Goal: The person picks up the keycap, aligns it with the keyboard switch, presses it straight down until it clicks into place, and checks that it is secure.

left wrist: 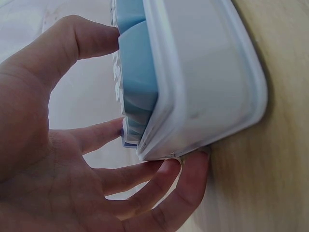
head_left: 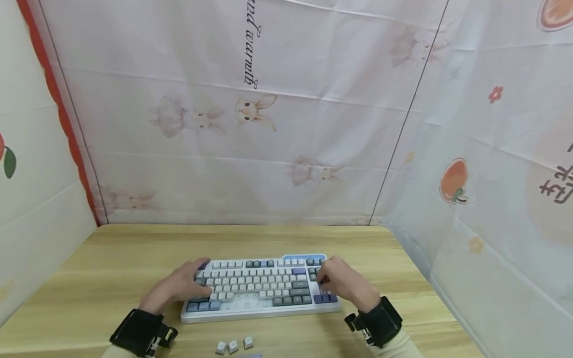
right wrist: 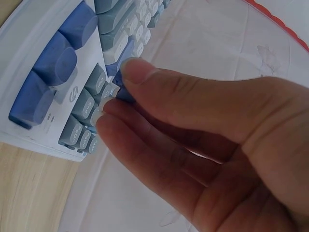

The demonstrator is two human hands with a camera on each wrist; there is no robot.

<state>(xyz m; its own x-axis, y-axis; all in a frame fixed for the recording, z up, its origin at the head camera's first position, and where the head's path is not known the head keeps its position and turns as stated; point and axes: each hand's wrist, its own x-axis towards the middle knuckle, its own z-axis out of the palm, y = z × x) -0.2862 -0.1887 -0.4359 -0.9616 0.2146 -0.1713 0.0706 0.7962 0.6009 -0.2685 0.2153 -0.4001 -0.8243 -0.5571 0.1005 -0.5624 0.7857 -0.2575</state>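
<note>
A white keyboard [head_left: 264, 314] with white, grey and blue keycaps lies on the table, its spacebar slot bare. My left hand [head_left: 179, 283] grips the keyboard's left end. In the left wrist view the thumb [left wrist: 91, 41] lies over the light blue keycaps [left wrist: 137, 65] and several fingers reach round the case edge. My right hand [head_left: 346, 282] is over the keyboard's right side. Between its thumb and fingers it pinches a dark blue keycap [right wrist: 124, 91], close above the grey navigation keys [right wrist: 83, 104]. Whether that keycap is off its switch is hidden by the fingers.
Three loose white keycaps [head_left: 233, 346] lie on the wooden table [head_left: 143, 243] in front of the keyboard. Part of a blue piece [head_left: 254, 356] shows at the bottom edge. Printed cloth [head_left: 268, 189] hangs behind the table and at both sides.
</note>
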